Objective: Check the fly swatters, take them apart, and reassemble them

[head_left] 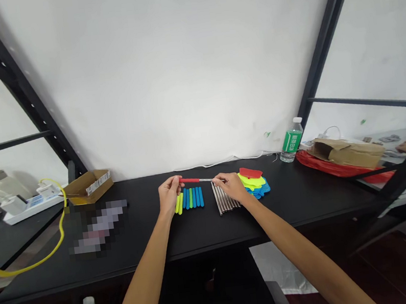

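My left hand (170, 191) is closed on a red plastic handle (189, 180). Out of the handle's right end runs a thin metal rod (205, 180), and my right hand (228, 184) pinches its far end. Both are held level just above the black table. Below my left hand lies a row of yellow, green and blue handles (194, 198). Several metal rods (221, 201) lie side by side under my right hand, which hides their upper ends. Beyond that hand sits a pile of flat red, yellow and blue plastic fly swatter heads (253, 183).
An open cardboard box (91, 186) and a blurred-out item (99, 229) are on the left of the black table (142, 258). A water bottle (292, 141) stands at the back right, near a flattened carton (347, 152) on red plastic. A yellow cable (61, 228) hangs at left.
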`<state>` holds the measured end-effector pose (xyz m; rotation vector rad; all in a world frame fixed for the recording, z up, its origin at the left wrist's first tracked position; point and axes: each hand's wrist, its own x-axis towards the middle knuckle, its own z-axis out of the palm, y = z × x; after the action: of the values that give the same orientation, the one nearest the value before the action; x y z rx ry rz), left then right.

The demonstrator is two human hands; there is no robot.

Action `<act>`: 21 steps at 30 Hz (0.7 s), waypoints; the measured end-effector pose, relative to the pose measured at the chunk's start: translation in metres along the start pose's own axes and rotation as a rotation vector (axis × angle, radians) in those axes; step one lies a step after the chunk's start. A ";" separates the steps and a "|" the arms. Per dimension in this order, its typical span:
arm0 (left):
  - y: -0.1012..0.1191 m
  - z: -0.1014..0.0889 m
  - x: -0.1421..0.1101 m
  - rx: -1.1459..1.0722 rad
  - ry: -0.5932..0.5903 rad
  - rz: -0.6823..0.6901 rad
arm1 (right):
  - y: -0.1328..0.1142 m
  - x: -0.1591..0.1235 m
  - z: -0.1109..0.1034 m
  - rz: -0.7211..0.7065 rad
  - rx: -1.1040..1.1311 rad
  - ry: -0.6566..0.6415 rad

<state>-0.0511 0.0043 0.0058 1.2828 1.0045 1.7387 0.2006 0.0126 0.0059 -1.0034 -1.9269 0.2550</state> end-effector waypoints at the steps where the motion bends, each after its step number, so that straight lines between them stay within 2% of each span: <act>1: 0.001 0.000 0.000 0.004 0.022 -0.001 | 0.000 0.000 0.001 -0.012 -0.008 -0.006; 5: 0.001 0.000 0.000 0.004 0.070 -0.002 | -0.001 0.000 0.003 -0.036 -0.032 -0.004; 15: -0.001 0.001 -0.001 0.034 -0.040 0.014 | 0.001 -0.001 -0.004 -0.010 -0.084 -0.024; 21: 0.001 0.002 -0.002 0.047 -0.057 0.023 | 0.000 -0.001 -0.005 -0.034 -0.131 -0.024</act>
<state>-0.0488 0.0025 0.0064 1.3710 1.0068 1.6955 0.2047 0.0108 0.0075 -1.0560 -2.0016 0.1226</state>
